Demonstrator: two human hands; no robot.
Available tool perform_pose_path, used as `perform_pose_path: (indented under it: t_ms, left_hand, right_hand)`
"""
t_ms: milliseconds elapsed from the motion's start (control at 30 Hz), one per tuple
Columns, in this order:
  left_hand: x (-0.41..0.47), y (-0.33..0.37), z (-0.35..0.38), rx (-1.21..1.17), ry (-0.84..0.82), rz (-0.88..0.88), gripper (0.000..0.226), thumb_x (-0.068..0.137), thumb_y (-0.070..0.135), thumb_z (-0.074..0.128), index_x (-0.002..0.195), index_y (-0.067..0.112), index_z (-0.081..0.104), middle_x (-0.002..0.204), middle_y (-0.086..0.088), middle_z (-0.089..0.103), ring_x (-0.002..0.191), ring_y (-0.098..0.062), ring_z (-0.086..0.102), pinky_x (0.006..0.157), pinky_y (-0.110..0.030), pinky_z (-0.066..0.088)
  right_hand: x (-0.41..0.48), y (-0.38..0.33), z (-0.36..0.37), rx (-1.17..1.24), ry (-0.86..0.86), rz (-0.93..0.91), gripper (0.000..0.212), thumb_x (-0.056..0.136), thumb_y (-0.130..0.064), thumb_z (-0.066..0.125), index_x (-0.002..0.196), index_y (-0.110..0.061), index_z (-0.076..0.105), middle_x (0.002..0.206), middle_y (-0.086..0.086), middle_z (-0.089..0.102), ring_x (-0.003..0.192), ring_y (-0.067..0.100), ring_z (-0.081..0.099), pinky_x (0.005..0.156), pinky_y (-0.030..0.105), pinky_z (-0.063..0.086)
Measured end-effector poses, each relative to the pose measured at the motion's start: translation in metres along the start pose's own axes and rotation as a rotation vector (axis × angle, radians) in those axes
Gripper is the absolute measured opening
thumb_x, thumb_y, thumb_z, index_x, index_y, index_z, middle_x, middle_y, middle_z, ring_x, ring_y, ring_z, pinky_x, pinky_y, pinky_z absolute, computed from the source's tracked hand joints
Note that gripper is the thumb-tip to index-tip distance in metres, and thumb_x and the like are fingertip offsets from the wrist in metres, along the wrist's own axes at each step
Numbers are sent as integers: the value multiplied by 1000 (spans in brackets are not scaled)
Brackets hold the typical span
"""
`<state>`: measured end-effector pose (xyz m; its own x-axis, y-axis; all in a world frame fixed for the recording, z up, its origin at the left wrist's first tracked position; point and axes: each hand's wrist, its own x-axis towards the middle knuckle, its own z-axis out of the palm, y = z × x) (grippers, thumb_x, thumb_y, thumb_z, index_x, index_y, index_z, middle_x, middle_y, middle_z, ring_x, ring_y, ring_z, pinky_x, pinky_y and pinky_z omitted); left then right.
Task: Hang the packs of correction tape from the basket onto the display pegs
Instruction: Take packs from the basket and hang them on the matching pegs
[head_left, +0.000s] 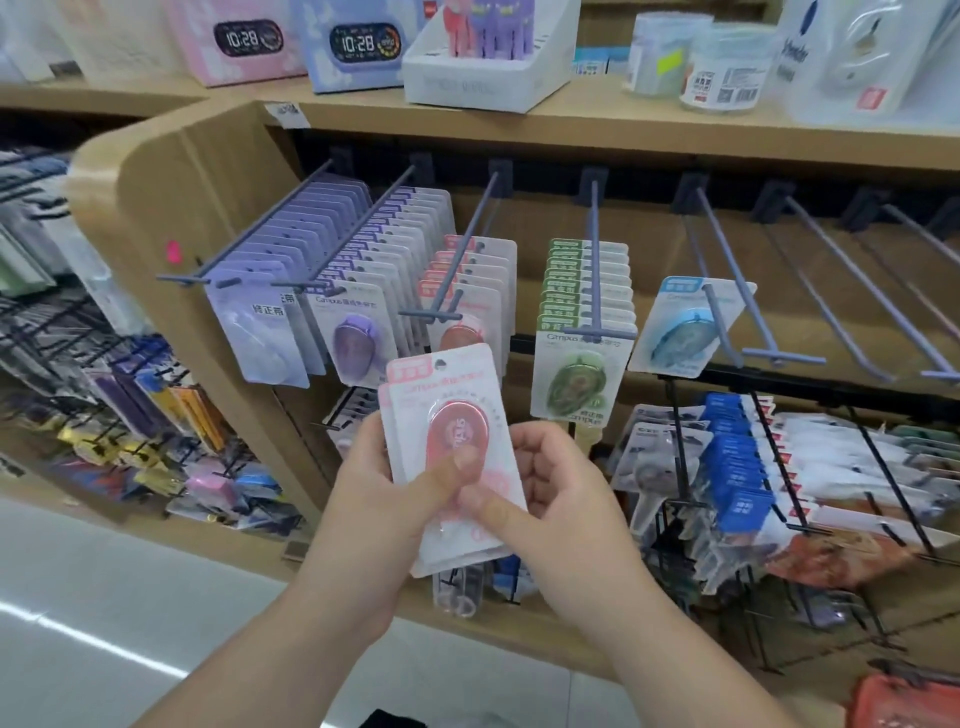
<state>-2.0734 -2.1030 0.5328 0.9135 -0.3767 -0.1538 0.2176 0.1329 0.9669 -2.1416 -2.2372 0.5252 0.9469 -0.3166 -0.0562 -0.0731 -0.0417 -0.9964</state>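
Both my hands hold a small stack of pink correction tape packs (447, 410) upright in front of the display. My left hand (384, 488) grips the stack's left edge with its thumb on the front. My right hand (550, 483) pinches the lower right side. Just above the stack is the peg (460, 260) carrying several matching pink packs (470, 291). Pegs to its left hold purple packs (358, 322) and pale lilac packs (260, 322). To the right hang green packs (582, 338) and one blue pack (680, 327). The red basket (904, 701) shows at the bottom right corner.
Several bare pegs (841, 270) stick out at the right of the same row. A lower rack (779, 467) holds blue and white packs on black hooks. The wooden shelf (623, 119) above carries clock boxes and jars. Another hook display (104, 405) stands at the left.
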Motion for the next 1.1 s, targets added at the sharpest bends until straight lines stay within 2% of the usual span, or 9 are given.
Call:
perform_pose_path:
  t_ms: [167, 267, 333, 467, 600, 733, 900, 1000, 1100]
  left_hand:
    - [3, 3, -23, -99, -39, -35, 47, 84, 43, 59, 131, 40, 64, 119, 1, 79, 108, -25, 76, 91, -49, 57]
    - [8, 3, -36, -56, -102, 3, 48, 92, 25, 73, 137, 34, 61, 127, 1, 76, 115, -24, 73, 92, -42, 60]
    - [15, 3, -44, -43, -126, 32, 45, 95, 17, 70, 137, 29, 60, 126, -1, 76, 113, -23, 74, 86, -35, 63]
    - [29, 9, -58, -14, -51, 62, 46, 86, 21, 70, 132, 26, 63, 119, 0, 78, 106, -20, 76, 74, -31, 63]
    - [37, 12, -71, 107, 14, 166, 48, 82, 22, 77, 128, 29, 64, 119, 8, 77, 111, -14, 74, 87, -40, 60]
    - [40, 15, -83, 105, 43, 222, 44, 81, 22, 78, 124, 27, 65, 116, 6, 78, 109, -14, 75, 88, -43, 59]
    - [45, 16, -95, 138, 132, 258, 47, 81, 26, 88, 122, 32, 65, 119, 6, 76, 112, -15, 73, 93, -51, 59]
    - [46, 17, -101, 157, 134, 269, 48, 81, 28, 80, 126, 33, 64, 122, 6, 75, 115, -16, 71, 96, -57, 58]
    - [44, 18, -104, 135, 107, 257, 50, 82, 27, 88, 125, 33, 64, 119, 8, 76, 112, -13, 72, 94, -53, 59]
  right_hand:
    - [10, 3, 8, 29, -24, 13, 28, 91, -23, 76, 114, -26, 62, 105, -8, 75, 98, 15, 72, 88, 42, 61]
    - [17, 6, 16, 127, -9, 15, 26, 93, -18, 72, 115, -17, 59, 106, -1, 76, 100, 17, 73, 86, 39, 61]
    - [22, 9, 22, 201, 20, 24, 24, 94, -14, 69, 116, -13, 58, 107, 2, 76, 100, 20, 73, 83, 36, 60]
    - [28, 10, 33, 258, 123, 46, 20, 98, -9, 63, 116, -17, 63, 108, 5, 76, 100, 27, 73, 82, 45, 61]
    - [34, 11, 42, 234, 157, 29, 18, 99, -11, 62, 115, -19, 64, 109, 6, 75, 98, 28, 73, 74, 44, 62]
    - [40, 12, 51, 221, 175, 37, 15, 99, -13, 62, 113, -18, 63, 107, 5, 75, 96, 31, 72, 65, 40, 60]
    - [47, 12, 54, 170, 244, 23, 14, 100, -18, 62, 113, -23, 66, 105, 1, 76, 95, 30, 72, 67, 35, 59]
    - [56, 13, 55, 117, 290, 21, 12, 101, -21, 63, 110, -27, 66, 103, -2, 76, 91, 31, 72, 68, 42, 61]
    - [70, 17, 56, 37, 337, 39, 8, 100, -28, 64, 108, -30, 66, 102, -8, 76, 92, 22, 74, 77, 43, 63]
